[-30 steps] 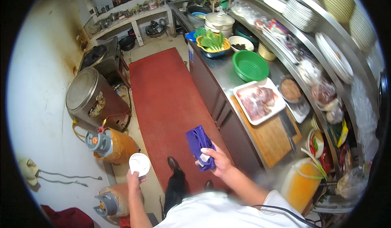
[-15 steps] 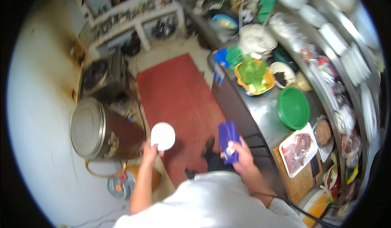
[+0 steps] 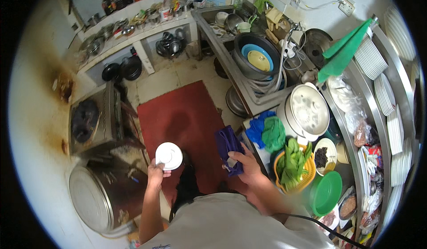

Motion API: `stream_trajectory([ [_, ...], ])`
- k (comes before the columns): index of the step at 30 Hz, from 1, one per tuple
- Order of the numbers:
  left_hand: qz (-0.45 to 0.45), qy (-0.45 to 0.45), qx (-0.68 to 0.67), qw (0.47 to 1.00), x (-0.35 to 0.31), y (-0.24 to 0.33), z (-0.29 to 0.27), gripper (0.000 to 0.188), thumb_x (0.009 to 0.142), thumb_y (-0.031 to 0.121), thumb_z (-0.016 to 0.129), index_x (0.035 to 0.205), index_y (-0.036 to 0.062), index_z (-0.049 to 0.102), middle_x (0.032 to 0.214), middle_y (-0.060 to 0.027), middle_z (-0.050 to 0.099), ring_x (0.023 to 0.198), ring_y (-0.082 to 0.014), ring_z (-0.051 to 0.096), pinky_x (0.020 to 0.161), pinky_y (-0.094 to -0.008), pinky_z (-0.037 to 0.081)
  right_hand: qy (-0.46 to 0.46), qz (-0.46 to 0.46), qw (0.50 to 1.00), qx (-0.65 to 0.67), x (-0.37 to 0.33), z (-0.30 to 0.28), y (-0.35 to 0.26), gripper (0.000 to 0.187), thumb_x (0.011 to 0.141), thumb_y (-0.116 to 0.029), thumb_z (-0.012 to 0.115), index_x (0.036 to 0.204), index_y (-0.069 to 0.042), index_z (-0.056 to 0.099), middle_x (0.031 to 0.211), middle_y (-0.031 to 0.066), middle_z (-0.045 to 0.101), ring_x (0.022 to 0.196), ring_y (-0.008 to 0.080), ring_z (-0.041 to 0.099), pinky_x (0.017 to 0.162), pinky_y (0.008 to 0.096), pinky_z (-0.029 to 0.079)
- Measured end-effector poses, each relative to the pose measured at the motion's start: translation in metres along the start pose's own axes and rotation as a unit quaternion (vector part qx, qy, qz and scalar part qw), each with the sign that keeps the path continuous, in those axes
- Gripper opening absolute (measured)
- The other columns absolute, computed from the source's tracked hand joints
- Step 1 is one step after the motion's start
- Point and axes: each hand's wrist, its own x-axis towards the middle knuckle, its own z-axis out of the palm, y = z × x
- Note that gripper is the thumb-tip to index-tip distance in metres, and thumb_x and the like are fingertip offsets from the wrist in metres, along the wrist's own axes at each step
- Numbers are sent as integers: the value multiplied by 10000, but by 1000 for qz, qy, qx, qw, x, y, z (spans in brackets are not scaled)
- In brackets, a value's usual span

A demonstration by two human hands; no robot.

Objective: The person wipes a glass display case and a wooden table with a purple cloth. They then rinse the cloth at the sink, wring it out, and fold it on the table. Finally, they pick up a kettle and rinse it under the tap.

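My left hand (image 3: 156,175) grips the edge of a small round white lid or saucer (image 3: 171,154) with a ringed centre; which of the two I cannot tell. In my right hand (image 3: 248,163) is a folded purple cloth (image 3: 227,146), pinched under the thumb, with a pale patch by the fingers. Both hands are held out over the red floor mat (image 3: 178,104). To the right of the cloth, on the metal counter, lie a blue bag (image 3: 256,129) and a green bag (image 3: 273,134).
Leafy greens (image 3: 291,166) fill an orange basket (image 3: 307,180) beside a green basin (image 3: 326,193) and a large white pot (image 3: 308,111). Beyond is a sink with a black tub (image 3: 249,42). At left stand a stove (image 3: 86,120) and a big lidded drum (image 3: 91,200).
My body has moved forward along the mat, so the sink and far shelf show nearer. The same white piece and purple cloth stay in my hands; the white piece's ringed centre now shows.
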Motion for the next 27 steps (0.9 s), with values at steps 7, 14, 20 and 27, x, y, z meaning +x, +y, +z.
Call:
stream_trajectory([
  [7,-19,-91,8,996,199,108,53,300,955,76,507,1247,12,529,980,-119,679,701,-179,669,586,-318,584,179,-53,982,13,132,43,-26,500,846,-125,704,1311,-79,527,1034,85,617,885,239,627,714,410,571],
  [14,49,-193,112,974,377,266,105,318,960,81,494,1266,-3,517,991,-126,674,723,-180,670,586,-306,570,189,-91,976,55,263,105,-100,501,850,-115,701,1314,-74,517,1044,84,620,878,229,632,730,396,574],
  [20,67,-171,110,977,523,353,173,415,964,45,471,1378,28,484,1014,-134,669,724,-199,676,596,-308,580,168,-111,973,116,416,93,-136,535,849,-96,702,1334,-32,486,1026,87,619,827,195,634,723,350,569],
  [27,125,-216,220,943,655,501,264,380,965,90,515,1338,32,547,1060,-132,689,753,-202,712,603,-309,572,187,-123,970,98,550,93,-225,572,830,-125,688,1361,-45,490,1104,107,637,932,231,652,776,378,569],
])
